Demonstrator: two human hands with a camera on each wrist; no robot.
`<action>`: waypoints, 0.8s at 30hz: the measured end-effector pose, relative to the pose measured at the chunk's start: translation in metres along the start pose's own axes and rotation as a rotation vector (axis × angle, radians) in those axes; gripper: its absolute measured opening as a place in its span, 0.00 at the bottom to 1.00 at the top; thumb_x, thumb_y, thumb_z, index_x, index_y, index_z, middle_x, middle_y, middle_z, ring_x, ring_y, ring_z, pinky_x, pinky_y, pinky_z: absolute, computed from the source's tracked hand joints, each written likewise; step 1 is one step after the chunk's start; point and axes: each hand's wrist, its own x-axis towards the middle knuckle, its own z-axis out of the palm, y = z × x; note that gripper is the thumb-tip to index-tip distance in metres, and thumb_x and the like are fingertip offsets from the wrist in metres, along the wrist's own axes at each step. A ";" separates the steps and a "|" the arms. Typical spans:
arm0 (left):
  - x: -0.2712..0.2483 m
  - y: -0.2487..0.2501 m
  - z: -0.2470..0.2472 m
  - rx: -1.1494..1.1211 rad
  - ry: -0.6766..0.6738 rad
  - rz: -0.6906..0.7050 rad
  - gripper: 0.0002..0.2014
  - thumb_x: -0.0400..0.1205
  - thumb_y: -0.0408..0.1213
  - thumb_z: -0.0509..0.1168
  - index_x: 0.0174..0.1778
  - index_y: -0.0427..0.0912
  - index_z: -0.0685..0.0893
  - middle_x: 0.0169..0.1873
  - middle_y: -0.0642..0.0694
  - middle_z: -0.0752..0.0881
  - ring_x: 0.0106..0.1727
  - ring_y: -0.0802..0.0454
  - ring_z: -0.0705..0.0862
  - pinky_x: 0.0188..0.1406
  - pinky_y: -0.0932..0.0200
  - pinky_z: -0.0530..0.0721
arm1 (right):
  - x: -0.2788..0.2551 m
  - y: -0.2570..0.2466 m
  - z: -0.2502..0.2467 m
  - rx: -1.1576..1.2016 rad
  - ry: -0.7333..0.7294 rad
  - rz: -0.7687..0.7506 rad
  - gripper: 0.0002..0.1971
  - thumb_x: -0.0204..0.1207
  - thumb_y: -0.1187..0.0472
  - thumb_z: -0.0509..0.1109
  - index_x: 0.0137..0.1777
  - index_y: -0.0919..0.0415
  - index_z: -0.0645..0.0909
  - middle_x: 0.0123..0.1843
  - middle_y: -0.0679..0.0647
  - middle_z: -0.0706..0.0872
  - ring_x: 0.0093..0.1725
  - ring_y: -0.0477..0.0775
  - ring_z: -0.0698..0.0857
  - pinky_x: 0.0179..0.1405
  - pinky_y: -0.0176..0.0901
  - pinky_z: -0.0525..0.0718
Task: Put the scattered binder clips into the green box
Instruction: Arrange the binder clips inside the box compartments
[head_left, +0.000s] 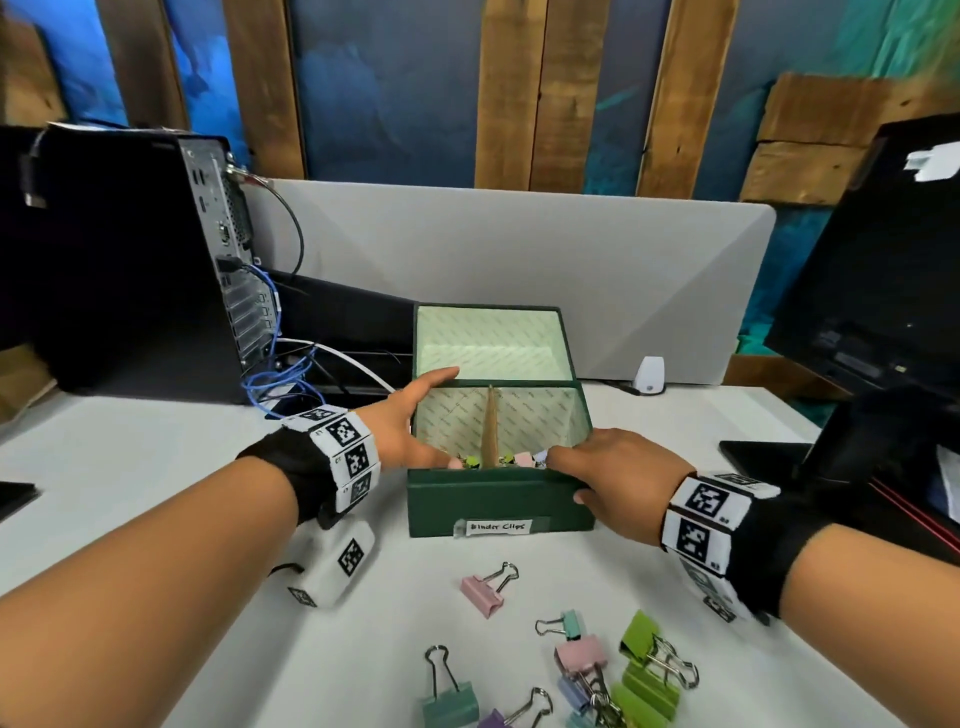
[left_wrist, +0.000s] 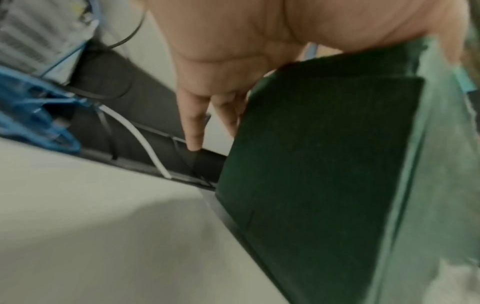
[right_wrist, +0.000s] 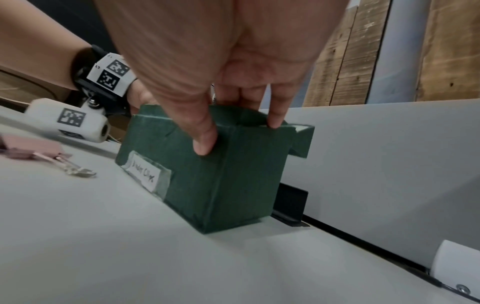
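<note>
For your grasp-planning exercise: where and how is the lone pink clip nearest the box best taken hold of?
Pinch the pink clip by its body's flat sides, coming from above: it lies flat and apart from the others, wire handles pointing towards the box.

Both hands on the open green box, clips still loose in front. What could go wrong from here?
1. The right hand only pinches the green box's front right corner; a pull may slide or twist it.
2. The raised lid could drop onto the left hand, whose thumb hooks over the left wall.
3. The pink binder clip lies just ahead of the box and might get shoved.
</note>
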 end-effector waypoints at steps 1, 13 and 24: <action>-0.004 0.001 0.000 0.062 0.028 0.020 0.55 0.60 0.52 0.80 0.77 0.67 0.51 0.74 0.47 0.65 0.71 0.50 0.70 0.73 0.54 0.70 | -0.002 0.000 0.001 -0.030 0.017 -0.007 0.18 0.81 0.57 0.60 0.70 0.49 0.67 0.58 0.56 0.83 0.60 0.61 0.78 0.58 0.49 0.78; -0.037 0.010 0.017 0.167 0.120 0.117 0.60 0.58 0.49 0.82 0.75 0.71 0.46 0.75 0.46 0.55 0.78 0.45 0.59 0.76 0.45 0.66 | -0.018 -0.030 -0.036 0.018 0.051 0.048 0.15 0.77 0.42 0.62 0.57 0.49 0.77 0.57 0.49 0.81 0.60 0.53 0.78 0.63 0.47 0.69; -0.040 0.013 0.019 0.187 0.145 0.104 0.62 0.56 0.50 0.83 0.77 0.69 0.45 0.74 0.44 0.57 0.78 0.42 0.61 0.75 0.41 0.68 | 0.044 -0.087 -0.085 -0.054 -0.088 -0.007 0.16 0.77 0.57 0.66 0.65 0.57 0.79 0.61 0.54 0.84 0.58 0.57 0.83 0.56 0.46 0.82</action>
